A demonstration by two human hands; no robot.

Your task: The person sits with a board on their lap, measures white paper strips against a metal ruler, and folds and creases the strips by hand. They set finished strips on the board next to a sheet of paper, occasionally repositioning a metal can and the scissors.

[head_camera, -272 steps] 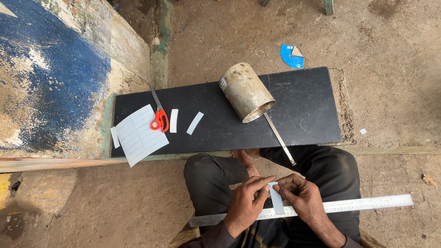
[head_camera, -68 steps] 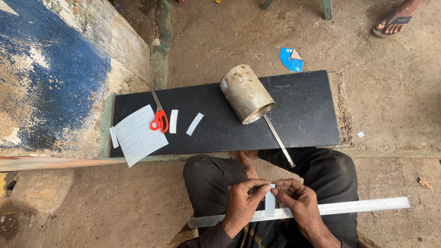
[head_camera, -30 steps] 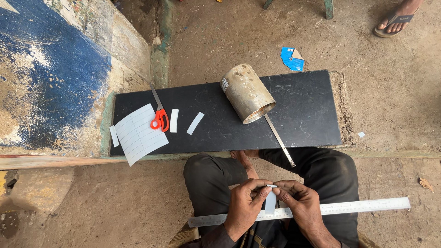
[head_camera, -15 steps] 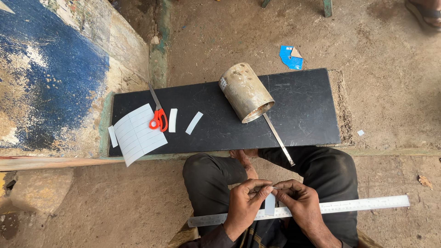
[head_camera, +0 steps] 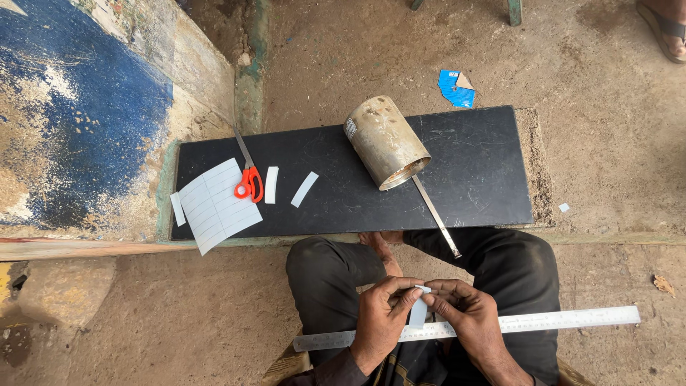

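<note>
While both hands (head_camera: 425, 318) pinch it, paper strip (head_camera: 419, 309) stands upright — above ruler (head_camera: 557, 320).

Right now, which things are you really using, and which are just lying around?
In use:
left hand and right hand pinching a small paper strip
long metal ruler across the lap

Lying about:
orange scissors
lined paper sheet
two cut strips
metal can
blue scrap
</note>
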